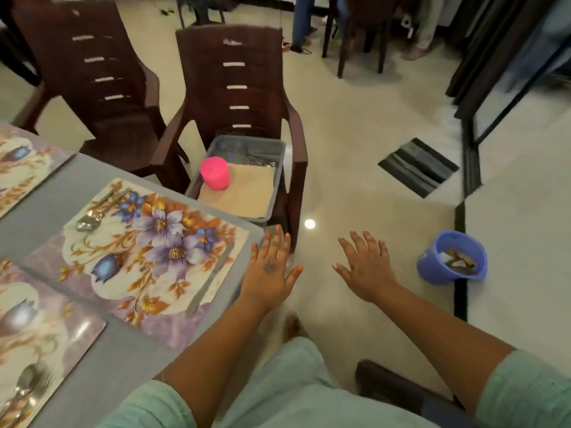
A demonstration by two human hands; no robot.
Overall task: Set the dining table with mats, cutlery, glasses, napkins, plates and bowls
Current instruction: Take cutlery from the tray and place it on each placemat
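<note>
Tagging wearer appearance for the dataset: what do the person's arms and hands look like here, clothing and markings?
Both forearms are bare below loose pale-green sleeves ending near the elbow. The left hand has a small dark mark on its back and orange-tinted fingertips. The right hand shows no rings or marks. No watch or bangles visible.

I stand on a glossy cream tiled floor (355,156) that carries one small bright spot of reflected light (310,223). Just left of that spot is a dark brown plastic armchair (234,88) with slots in its back, and a second chair of the same kind (92,66) stands left of it. Right of the armchair a dark striped doormat (418,166) lies beside a black-framed sliding door (509,75). A blue plastic bucket (452,257) sits near a black line in the tiling. Beyond the armchair, wooden chair legs (343,41) and someone's legs in jeans (301,23) show.
</note>
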